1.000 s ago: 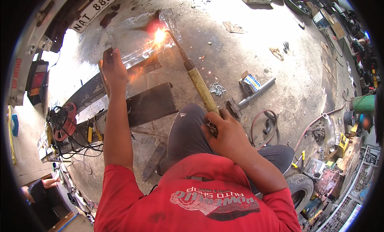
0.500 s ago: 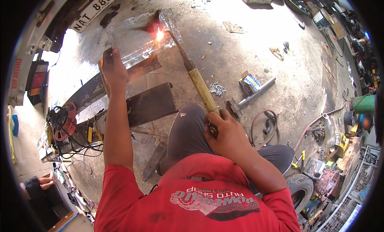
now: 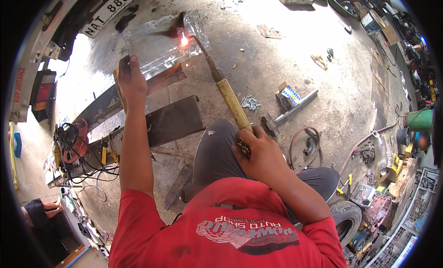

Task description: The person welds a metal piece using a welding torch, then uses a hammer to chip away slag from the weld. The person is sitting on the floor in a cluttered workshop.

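My right hand [image 3: 256, 150] grips the yellowish handle of a torch [image 3: 230, 102], whose thin bent tip ends in a small red-white glow above a clear, reflective sheet [image 3: 198, 25] with a dark smudge. My left hand [image 3: 133, 83] is wrapped round the edge of a tan, narrow piece [image 3: 117, 81] at the end of the long metal channel [image 3: 106, 102]; its material is unclear. Below it lies a dark metal plate [image 3: 173, 120]. A red reel with black cables [image 3: 76, 143] and yellow-handled tools [image 3: 104, 151] sit left of my left forearm.
A vehicle's rear [image 3: 32, 83] lines the left side, with another person's limbs [image 3: 46, 205] below. Scattered nails [image 3: 250, 103], a small box [image 3: 290, 96], a steel pipe [image 3: 300, 106] and hoses [image 3: 307, 129] lie rightward. A tyre [image 3: 348, 217], green cylinder [image 3: 417, 120] and clutter line the right edge.
The bright flame and its spray of orange sparks have shrunk to a small glow. My hands and the torch stay in place. The other person's limbs at lower left have shifted slightly.
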Motion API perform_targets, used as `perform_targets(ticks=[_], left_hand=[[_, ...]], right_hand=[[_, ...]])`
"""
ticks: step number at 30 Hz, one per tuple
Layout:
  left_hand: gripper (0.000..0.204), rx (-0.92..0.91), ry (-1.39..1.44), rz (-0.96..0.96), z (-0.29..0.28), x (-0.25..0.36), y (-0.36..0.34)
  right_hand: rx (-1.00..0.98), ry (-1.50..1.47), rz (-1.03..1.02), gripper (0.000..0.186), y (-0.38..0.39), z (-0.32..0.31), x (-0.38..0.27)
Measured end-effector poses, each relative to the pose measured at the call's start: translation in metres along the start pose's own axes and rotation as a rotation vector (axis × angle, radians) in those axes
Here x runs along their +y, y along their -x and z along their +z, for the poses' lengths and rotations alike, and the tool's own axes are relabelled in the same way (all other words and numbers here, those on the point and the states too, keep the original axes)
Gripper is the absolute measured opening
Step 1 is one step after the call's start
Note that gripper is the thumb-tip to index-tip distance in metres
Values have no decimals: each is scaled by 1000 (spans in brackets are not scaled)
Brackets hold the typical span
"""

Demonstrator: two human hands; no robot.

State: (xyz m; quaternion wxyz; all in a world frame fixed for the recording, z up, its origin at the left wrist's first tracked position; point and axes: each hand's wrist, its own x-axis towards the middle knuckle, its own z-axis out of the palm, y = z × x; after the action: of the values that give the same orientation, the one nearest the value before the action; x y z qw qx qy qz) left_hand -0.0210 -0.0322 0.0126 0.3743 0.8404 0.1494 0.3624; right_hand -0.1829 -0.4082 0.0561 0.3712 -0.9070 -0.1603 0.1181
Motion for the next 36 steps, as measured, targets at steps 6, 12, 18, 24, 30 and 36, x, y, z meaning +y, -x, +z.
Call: perform_targets(ticks=[6, 12, 18, 24, 30, 36], left_hand=[[44, -26, 144, -31, 3, -8, -2], [44, 27, 114, 18, 4, -8, -2], [43, -11, 100, 6, 2, -2, 0], [43, -22, 116, -8, 1, 2, 1], [41, -30, 129, 23, 1, 2, 1], [48, -66, 97, -9, -1, -7, -3]], right_hand=[[-1, -3, 20, 21, -1, 0, -1], [6, -1, 9, 21, -1, 1, -1], [7, -16, 14, 21, -1, 2, 0], [7, -5, 18, 21, -1, 0, 1], [14, -19, 14, 21, -1, 1, 2], [19, -11, -1, 20, -1, 1, 3]])
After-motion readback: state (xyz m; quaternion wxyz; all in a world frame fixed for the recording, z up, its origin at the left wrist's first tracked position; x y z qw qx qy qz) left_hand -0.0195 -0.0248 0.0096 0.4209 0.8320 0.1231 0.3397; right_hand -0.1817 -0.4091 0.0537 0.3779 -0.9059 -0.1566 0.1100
